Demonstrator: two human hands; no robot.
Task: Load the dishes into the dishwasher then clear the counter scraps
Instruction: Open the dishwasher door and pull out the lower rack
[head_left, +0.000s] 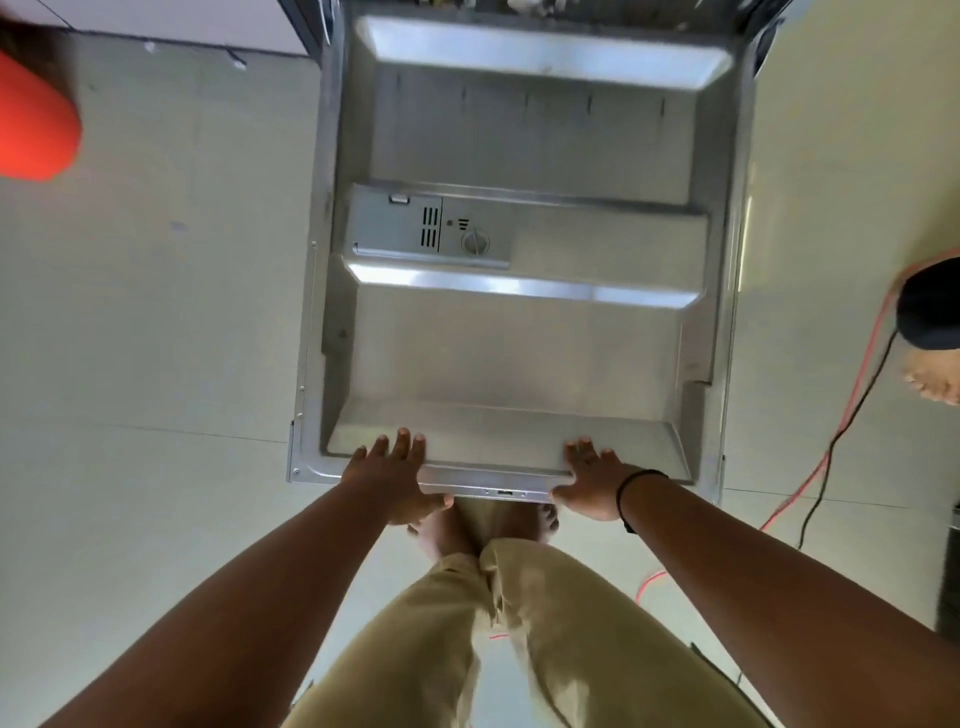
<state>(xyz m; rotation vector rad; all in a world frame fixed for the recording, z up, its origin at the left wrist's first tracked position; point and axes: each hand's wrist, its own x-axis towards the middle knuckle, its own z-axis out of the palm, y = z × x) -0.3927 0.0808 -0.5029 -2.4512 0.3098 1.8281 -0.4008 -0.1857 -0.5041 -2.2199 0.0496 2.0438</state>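
The left hand (396, 475) lay flat on the near lip of the dishwasher door (519, 353), fingers spread over the top face and thumb hooked along the front edge, pressing rather than gripping anything loose. The right hand (589, 480), a dark band at its wrist, sat the same way well to the right of the left, palm down, thumb under the edge. Neither hand held a dish.

Beyond the fingertips the steel inner panel of the door stretched away, lying open and roughly level. Farther out from the left hand sat the detergent dispenser (426, 228) with its round cap. At the far end, past both hands, only a sliver of the tub showed; whether racks or dishes were inside could not be told. No dishes or counter scraps were in view.

Below the hands, the person's bare feet stood just under the door's edge. To the right of the right hand, a red and a black cable (852, 415) trailed across the floor, and another person's foot (932, 379) stood farther out.

If the door were let go or pushed carelessly, it might drop or swing onto the toes beneath. Stepping right risked snagging the cables.
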